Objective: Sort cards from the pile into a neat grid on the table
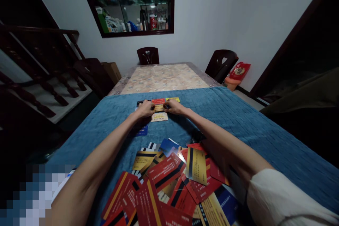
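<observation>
Far out on the blue cloth, my left hand (145, 108) and my right hand (175, 107) pinch a gold card (159, 108) by its two ends. It lies among a few laid-out cards. Behind it are a red card (158, 101), a black card (143, 103) partly under my left hand, and a yellow card (173, 99) by my right hand. A cream card (159, 117) lies just in front, and a blue card (141, 130) rests nearer on the left. Between my forearms spreads a loose heap of cards (166, 171), mostly red and gold, many with dark magnetic stripes.
The blue cloth (233, 123) covers the near part of a long table; its far part has a patterned beige cover (161, 76). Chairs (221, 63) stand around it. A red bag (239, 71) sits at the right wall, and a glass-shelved cabinet (137, 34) is set in the back wall.
</observation>
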Motion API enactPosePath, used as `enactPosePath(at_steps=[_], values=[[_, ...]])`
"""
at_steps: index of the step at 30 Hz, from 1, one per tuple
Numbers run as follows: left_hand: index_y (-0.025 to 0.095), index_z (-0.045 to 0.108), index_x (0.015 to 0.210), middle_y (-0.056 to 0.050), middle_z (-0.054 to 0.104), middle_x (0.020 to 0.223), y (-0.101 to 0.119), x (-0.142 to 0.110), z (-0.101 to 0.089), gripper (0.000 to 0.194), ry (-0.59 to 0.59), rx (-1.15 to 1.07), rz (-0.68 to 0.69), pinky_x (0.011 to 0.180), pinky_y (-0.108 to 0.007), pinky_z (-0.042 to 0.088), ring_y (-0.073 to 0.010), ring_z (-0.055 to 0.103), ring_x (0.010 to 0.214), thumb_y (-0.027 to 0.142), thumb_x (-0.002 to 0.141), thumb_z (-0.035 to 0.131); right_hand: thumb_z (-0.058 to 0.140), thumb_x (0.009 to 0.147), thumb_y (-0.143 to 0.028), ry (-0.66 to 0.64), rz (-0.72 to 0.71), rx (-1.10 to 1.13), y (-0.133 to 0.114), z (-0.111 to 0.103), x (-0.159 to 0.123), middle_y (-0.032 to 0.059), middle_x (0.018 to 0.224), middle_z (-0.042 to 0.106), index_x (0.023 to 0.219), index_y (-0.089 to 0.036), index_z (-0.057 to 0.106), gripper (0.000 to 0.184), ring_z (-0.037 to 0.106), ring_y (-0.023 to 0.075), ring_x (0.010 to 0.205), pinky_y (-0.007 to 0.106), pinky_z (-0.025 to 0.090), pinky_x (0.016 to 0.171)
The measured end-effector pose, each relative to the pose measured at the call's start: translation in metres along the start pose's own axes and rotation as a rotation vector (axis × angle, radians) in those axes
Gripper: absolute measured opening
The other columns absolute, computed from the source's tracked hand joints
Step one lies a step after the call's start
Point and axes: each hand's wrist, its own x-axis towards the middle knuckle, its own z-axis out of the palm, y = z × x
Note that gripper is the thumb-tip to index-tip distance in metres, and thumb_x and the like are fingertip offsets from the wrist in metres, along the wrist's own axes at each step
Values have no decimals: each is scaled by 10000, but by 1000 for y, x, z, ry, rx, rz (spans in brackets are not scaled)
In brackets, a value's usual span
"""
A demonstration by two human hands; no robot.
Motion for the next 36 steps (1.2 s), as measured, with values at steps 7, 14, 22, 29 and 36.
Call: enactPosePath(at_steps=[7, 14, 22, 29, 36], values=[[215, 724, 1001, -114, 661, 1170, 0, 2, 3, 277, -16, 25, 3, 915, -424, 439, -328, 500, 1167, 195, 782, 555, 677, 809, -216, -33, -12, -19, 4, 3, 3, 111, 1017, 725, 1043, -126, 746, 260, 622, 215, 936, 260, 416, 804], [208, 729, 975, -120, 662, 1171, 2, 2, 1, 274, -39, 57, 40, 928, -456, 425, -339, 474, 1197, 179, 799, 522, 656, 831, -217, -34, -27, -29, 2, 1, -2, 142, 1037, 709, 1065, -118, 740, 268, 602, 228, 996, 267, 414, 852], [179, 730, 928, -150, 635, 1194, 11, -2, -5, 277, -58, 87, 75, 932, -496, 413, -347, 460, 1200, 125, 762, 515, 634, 832, -213, -31, -23, -22, 1, 1, -4, 131, 1018, 694, 1072, -120, 742, 278, 585, 222, 985, 267, 413, 856], [173, 717, 898, -146, 661, 1171, 16, -6, -10, 279, -61, 94, 56, 996, -504, 369, -329, 432, 1264, 88, 693, 548, 612, 845, -193, -25, -16, 3, 1, 0, -7, 112, 1022, 688, 1094, -120, 727, 284, 587, 199, 959, 256, 416, 863], [155, 688, 1015, -161, 632, 1263, 29, -26, -16, 309, 29, 89, 47, 1008, -515, 353, -321, 366, 1346, 109, 763, 515, 607, 870, -215, 34, 29, 17, -7, -3, -19, 162, 1154, 626, 1241, -93, 631, 391, 590, 211, 994, 296, 435, 907]])
